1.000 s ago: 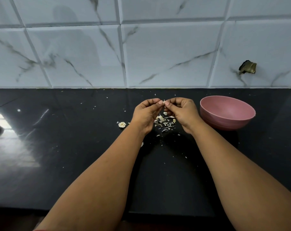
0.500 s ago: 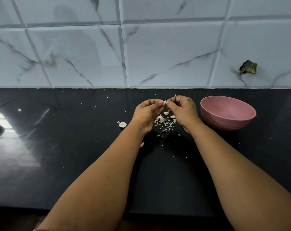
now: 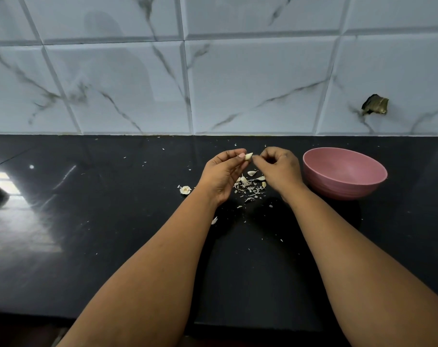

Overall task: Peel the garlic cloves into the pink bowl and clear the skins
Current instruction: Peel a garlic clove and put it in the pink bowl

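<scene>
while our left hand [image 3: 223, 171] pinches a garlic clove [image 3: 248, 156] above the black table [image 3: 112, 234], our right hand [image 3: 279, 166] curls beside it, contents unclear; the pink bowl [image 3: 344, 172] looks empty, and skins [image 3: 250, 187] remain uncleared.

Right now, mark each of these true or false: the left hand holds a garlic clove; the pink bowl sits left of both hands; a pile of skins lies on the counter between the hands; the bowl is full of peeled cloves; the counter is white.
1. The left hand holds a garlic clove. True: it pinches it at the fingertips.
2. The pink bowl sits left of both hands. False: it stands right of the right hand.
3. A pile of skins lies on the counter between the hands. True.
4. The bowl is full of peeled cloves. False: no cloves show in the visible part of its inside.
5. The counter is white. False: it is glossy black; the wall tiles are white.
</scene>
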Demonstrator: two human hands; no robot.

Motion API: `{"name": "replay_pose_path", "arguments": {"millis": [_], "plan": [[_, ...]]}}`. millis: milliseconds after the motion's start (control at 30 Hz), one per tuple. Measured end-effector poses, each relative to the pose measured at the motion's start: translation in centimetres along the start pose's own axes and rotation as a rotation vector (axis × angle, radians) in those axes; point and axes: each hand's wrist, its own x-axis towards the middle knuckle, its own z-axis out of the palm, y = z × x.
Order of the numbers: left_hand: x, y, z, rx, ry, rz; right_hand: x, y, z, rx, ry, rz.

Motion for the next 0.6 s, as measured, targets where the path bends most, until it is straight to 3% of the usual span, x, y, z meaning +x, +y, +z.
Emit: {"name": "replay_pose_path", "arguments": {"millis": [300,433,600], "plan": [[-0.13,-0.02,-0.06,0.062,0.041,0.089,0.05,-0.59,-0.18,0.268,-0.019,0.032],[-0.20,0.01,-0.15,0.062,0.036,0.110,-0.03,-0.55,-0.56,0.127,0.023,-0.030],[-0.29,0.12,-0.41,0.151,0.016,0.117,-0.56,-0.76,-0.40,0.124,-0.141,-0.046]]}}
